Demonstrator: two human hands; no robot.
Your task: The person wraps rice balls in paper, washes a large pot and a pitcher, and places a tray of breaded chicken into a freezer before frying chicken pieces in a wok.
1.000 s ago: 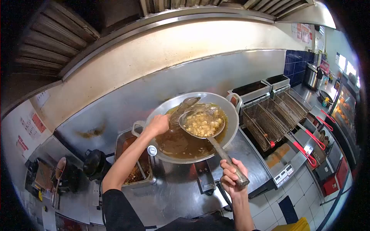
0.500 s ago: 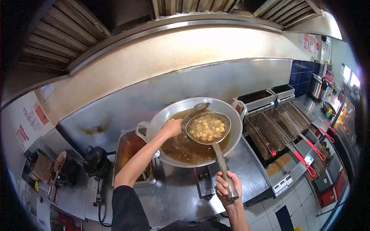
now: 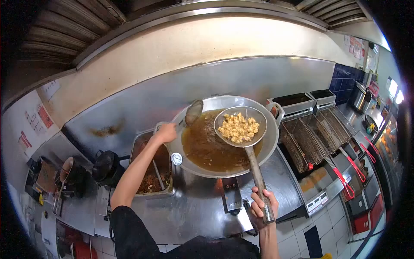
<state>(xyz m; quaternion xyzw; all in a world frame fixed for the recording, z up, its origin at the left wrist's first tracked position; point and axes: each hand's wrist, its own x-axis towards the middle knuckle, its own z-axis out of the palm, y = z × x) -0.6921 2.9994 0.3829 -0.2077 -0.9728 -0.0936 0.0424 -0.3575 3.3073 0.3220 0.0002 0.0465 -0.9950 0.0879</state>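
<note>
My right hand (image 3: 265, 203) is wrapped round the thick metal handle of a large strainer (image 3: 251, 166). Golden fried pieces (image 3: 238, 128) fill the middle of its bowl, which is held above the brown oil (image 3: 207, 146) in a wide metal wok (image 3: 215, 174). My left hand (image 3: 167, 133), closed, grips a smaller skimmer (image 3: 194, 113) whose dark round head is tilted up over the wok's left rim. A dial thermometer (image 3: 176, 158) sits at the wok's front left edge.
Left of the wok is a metal pan (image 3: 171, 190) with brown crumbs and a utensil handle in it. Fryer baskets (image 3: 297, 142) with red handles stand to the right. A black pot (image 3: 105, 166) is further left, and a control box (image 3: 232, 196) lies before the wok.
The large strainer has been lifted out of the oil, and the pieces now show drained. My left hand has swung the small skimmer left, away from the strainer, to the wok's rim.
</note>
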